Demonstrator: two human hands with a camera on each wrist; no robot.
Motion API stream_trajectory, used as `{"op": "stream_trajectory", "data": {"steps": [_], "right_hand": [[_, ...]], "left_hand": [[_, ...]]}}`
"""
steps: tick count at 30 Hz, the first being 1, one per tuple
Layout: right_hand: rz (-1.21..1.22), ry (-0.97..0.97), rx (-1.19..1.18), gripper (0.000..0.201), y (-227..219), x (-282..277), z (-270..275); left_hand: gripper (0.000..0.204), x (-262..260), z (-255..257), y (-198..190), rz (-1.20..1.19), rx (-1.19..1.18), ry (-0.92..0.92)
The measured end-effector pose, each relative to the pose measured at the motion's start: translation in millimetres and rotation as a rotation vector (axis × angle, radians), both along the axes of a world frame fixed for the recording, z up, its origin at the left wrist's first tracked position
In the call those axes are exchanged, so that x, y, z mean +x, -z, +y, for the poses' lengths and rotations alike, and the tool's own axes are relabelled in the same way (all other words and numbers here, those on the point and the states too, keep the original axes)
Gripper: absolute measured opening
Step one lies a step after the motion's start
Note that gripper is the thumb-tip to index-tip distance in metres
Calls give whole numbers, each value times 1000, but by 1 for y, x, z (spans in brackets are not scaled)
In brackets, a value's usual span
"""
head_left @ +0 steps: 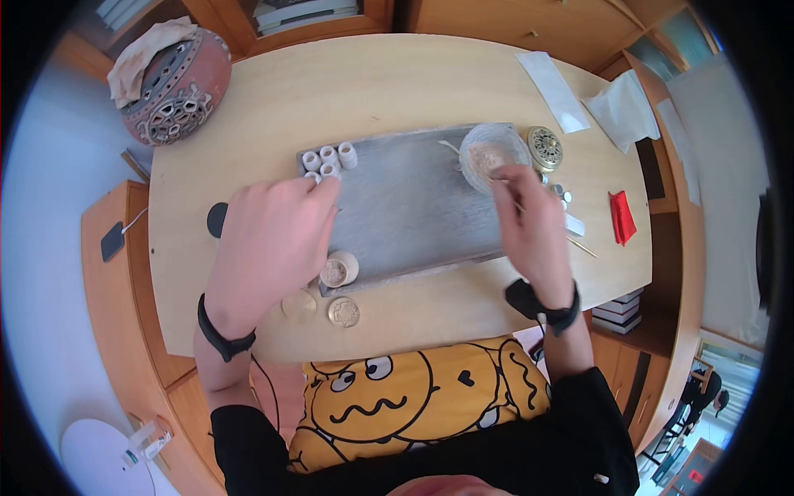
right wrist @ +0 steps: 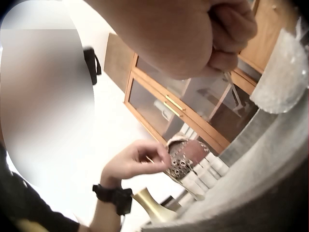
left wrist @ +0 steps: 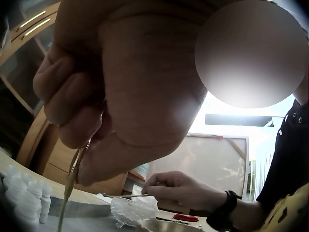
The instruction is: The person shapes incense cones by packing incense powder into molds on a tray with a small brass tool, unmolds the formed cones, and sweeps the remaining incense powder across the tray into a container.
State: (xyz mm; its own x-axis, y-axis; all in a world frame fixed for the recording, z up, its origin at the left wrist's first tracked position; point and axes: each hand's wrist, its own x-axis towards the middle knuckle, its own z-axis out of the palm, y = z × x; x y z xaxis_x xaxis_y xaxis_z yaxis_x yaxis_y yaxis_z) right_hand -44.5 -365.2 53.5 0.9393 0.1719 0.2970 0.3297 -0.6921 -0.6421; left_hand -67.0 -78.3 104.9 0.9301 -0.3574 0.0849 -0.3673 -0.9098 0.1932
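Note:
My left hand (head_left: 273,240) is over the left end of a grey tray (head_left: 413,202). Its thumb and fingers pinch a slender brass-coloured tool (left wrist: 70,186) that points down. Beside that hand, several small white bottles (head_left: 328,157) stand at the tray's far left corner. A small round pot (head_left: 351,263) with pale powder inside sits at the near left corner. At the tray's right end, my right hand (head_left: 533,223) is at a clear textured bowl (head_left: 521,149) holding pale powder. Its fingers pinch a thin stick (left wrist: 126,195) with a pale flattened end, which overlaps the bowl in the left wrist view.
An openwork brass lid (head_left: 546,149) lies right of the bowl, near small metal pieces. Another ornate disc (head_left: 343,312) is at the table's front. A red packet (head_left: 622,218) and white sheets (head_left: 554,91) lie right. A large pierced pot (head_left: 178,91) stands back left.

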Motion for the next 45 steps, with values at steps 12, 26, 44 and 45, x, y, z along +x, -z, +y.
{"op": "stream_trajectory", "data": {"steps": [12,26,44,45], "right_hand": [[820,-286,433,18,-10,-29,-39],[551,-72,333,27,-4,-30,-42],[409,-551,311,12,9,-31,45],[354,-580,285,12,11,-31,43]], "left_hand": [[7,3,21,-8,43,-157,-36],[12,9,11,-11,168,-278,54],[14,7,3,-11,142,-179,61],[14,8,-2,-13,219,-127,26]]}}
